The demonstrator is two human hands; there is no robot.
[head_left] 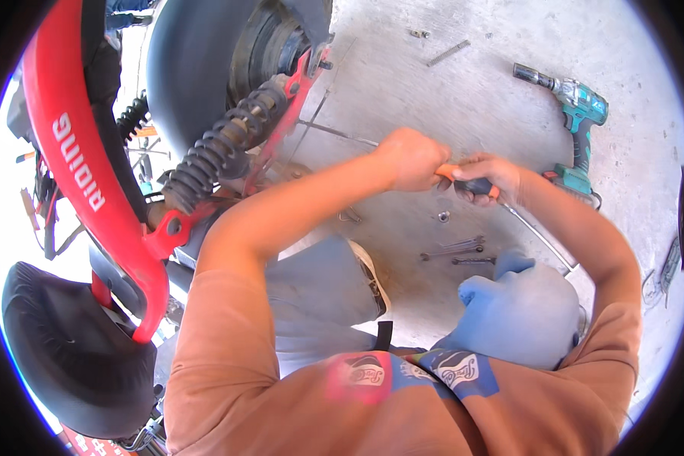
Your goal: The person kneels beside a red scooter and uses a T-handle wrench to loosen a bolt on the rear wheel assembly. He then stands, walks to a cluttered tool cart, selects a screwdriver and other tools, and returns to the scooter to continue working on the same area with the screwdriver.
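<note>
My right hand (488,179) is wrapped round a tool with a black and orange handle (475,185). The handle's orange end meets my left hand (410,158), which is curled closed around it, fingers mostly hidden. A long thin metal rod (539,234) runs from below my right hand toward the lower right. It looks like the tool's shaft, but I cannot tell whether it joins the handle. Both hands are held out over the concrete floor (387,72), to the right of a red vehicle frame (102,182) with a coil-spring shock absorber (224,148) and a black wheel (197,68).
A teal cordless impact wrench (581,125) with a socket lies at the right. Several wrenches (456,248) and a small nut (443,217) are on the floor near my knees. Farther off is a thin metal bar (449,53). A black seat (76,349) is at lower left.
</note>
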